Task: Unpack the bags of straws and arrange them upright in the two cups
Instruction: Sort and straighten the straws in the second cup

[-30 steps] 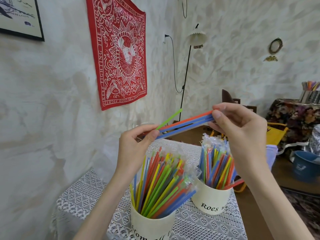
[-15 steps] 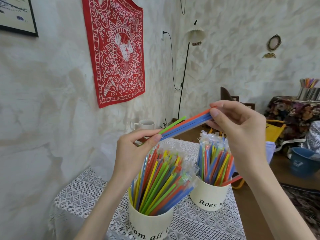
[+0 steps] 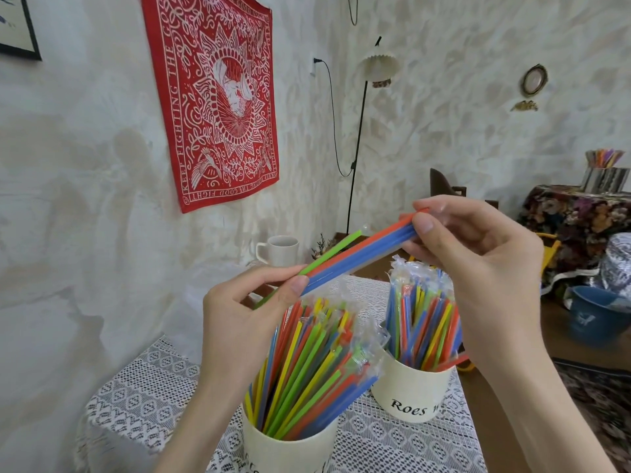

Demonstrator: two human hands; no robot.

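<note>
Above a lace-covered tabletop point(image 3: 143, 397), left hand point(image 3: 246, 319) and right hand point(image 3: 471, 268) pinch opposite ends of a small straw bundle point(image 3: 358, 256), held level over the two full cups point(image 3: 409, 394) as a second ago, not yet stood upright.

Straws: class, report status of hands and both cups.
Both hands, left and right, pinch small coloured plastic straw bundle. Two cream cups, near, far, hold wrapped straws. Nothing blocking.

near cup point(image 3: 290, 452) at table's point(image 3: 143, 397) front edge | far cup point(image 3: 409, 394) behind, toward right edge | mug point(image 3: 278, 250) at back edge | straws point(image 3: 358, 254) above both cups
</note>
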